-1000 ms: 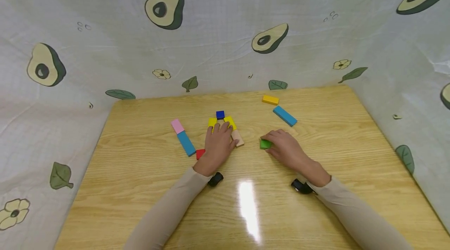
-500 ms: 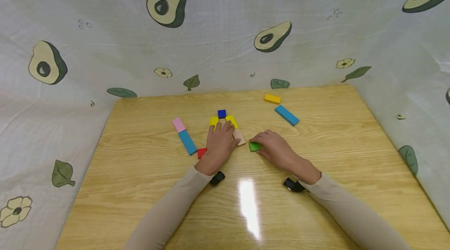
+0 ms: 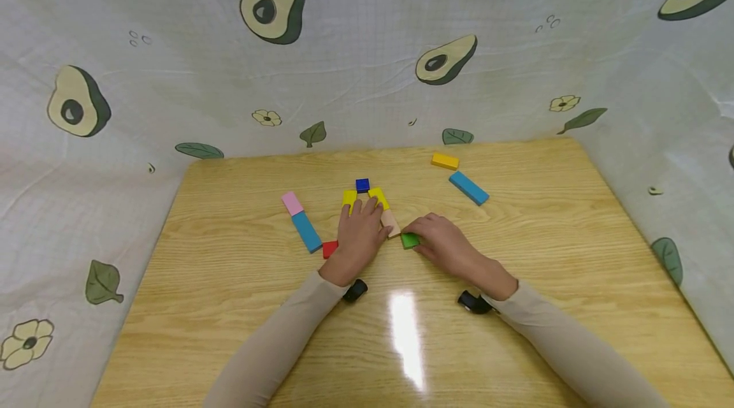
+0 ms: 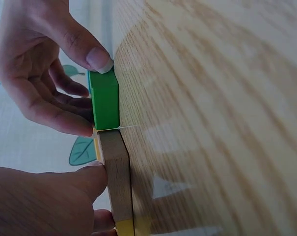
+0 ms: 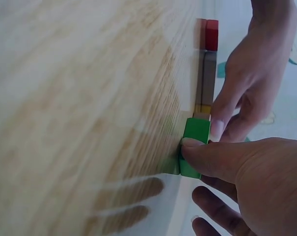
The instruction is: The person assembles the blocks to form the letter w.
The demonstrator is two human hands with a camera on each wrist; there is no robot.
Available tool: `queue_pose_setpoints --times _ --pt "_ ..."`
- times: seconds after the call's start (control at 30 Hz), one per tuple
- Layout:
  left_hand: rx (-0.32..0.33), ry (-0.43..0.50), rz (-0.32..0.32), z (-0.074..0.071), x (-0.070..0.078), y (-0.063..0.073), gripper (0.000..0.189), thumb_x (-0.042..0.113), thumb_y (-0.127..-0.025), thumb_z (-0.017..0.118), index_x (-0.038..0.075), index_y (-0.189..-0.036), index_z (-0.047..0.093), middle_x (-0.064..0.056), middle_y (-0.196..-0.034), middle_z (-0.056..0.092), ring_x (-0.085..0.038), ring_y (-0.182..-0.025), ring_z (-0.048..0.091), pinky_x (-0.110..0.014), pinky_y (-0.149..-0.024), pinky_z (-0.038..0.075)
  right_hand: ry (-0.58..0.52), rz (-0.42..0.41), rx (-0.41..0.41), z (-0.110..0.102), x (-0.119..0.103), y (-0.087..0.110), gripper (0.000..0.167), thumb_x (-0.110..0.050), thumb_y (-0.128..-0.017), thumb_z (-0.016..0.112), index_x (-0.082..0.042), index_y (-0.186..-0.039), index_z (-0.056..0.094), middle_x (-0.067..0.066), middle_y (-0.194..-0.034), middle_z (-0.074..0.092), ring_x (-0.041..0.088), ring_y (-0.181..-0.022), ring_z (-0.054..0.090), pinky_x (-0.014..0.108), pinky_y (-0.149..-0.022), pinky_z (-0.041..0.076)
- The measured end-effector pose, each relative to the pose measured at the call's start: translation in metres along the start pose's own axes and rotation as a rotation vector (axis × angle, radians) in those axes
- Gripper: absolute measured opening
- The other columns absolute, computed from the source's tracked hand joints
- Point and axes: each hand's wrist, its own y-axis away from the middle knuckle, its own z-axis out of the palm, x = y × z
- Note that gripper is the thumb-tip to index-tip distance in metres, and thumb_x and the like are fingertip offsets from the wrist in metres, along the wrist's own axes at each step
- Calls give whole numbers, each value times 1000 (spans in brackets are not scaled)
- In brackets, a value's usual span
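My left hand [image 3: 359, 236] rests over a group of small wooden blocks, its fingers spread on them and its thumb against a tan block [image 3: 390, 223]. A yellow block [image 3: 378, 198] lies at the tan one's far end; a second yellow block [image 3: 349, 197] shows beside the fingertips. A dark blue block [image 3: 362, 185] sits just beyond, and a red block [image 3: 329, 250] peeks out left of the wrist. With thumb and fingers my right hand [image 3: 447, 243] pinches a green block [image 3: 410, 241]. In the left wrist view the green block stands end to end with the tan block [image 4: 116, 169].
Left of the group, a pink block [image 3: 292, 203] and a light blue block [image 3: 306, 233] lie in line. At the back right are an orange-yellow block [image 3: 445, 161] and another blue block [image 3: 469, 188]. Avocado-print cloth [image 3: 355, 64] hangs around the wooden table [image 3: 229, 306].
My right hand has slid the green block leftward across the table, up to the near end of the tan block. My left hand has stayed over the blocks.
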Motion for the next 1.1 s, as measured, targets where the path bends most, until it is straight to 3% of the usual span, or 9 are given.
queue_pose_setpoints --times 0.23,0.4,0.63,0.87,1.0,1.1 --pt "-12 -10 -4 -1 0 0 59 51 -108 57 15 -154 58 -3 -163 47 -32 -147 44 -52 -122 34 -12 11 0 0 -3 0 39 -2 -88 86 -5 -125 75 8 -119 76 29 -110 66 48 -94 57" --pt "-20 -15 -1 0 0 -1 60 51 -108 56 15 -155 56 -3 -163 46 -32 -148 43 -52 -122 33 -26 45 -10 -3 1 0 40 -11 -90 86 -4 -128 73 10 -124 75 30 -114 66 49 -97 56" --pt "2 4 3 1 -1 0 57 49 -108 58 14 -153 58 -4 -162 48 -32 -146 45 -51 -120 35 25 111 80 -19 30 2 42 -14 -94 82 2 -131 70 20 -134 68 42 -124 63 58 -106 49" --pt "14 7 10 0 -2 1 57 49 -108 58 13 -153 58 -4 -161 49 -33 -145 46 -52 -120 35 100 330 116 -37 64 12 56 -16 -98 77 7 -145 57 34 -147 51 56 -132 48 70 -107 41" --pt "21 2 10 -1 -1 2 57 49 -107 59 14 -152 59 -4 -161 49 -32 -143 47 -52 -119 36 94 451 107 -41 71 17 64 -18 -99 74 9 -152 48 39 -148 45 61 -132 44 74 -108 36" --pt "20 4 7 0 -1 3 57 49 -107 59 14 -152 59 -4 -161 49 -31 -142 48 -51 -119 37 92 497 85 -42 72 19 67 -19 -100 73 10 -154 45 40 -147 46 61 -132 44 74 -110 34"
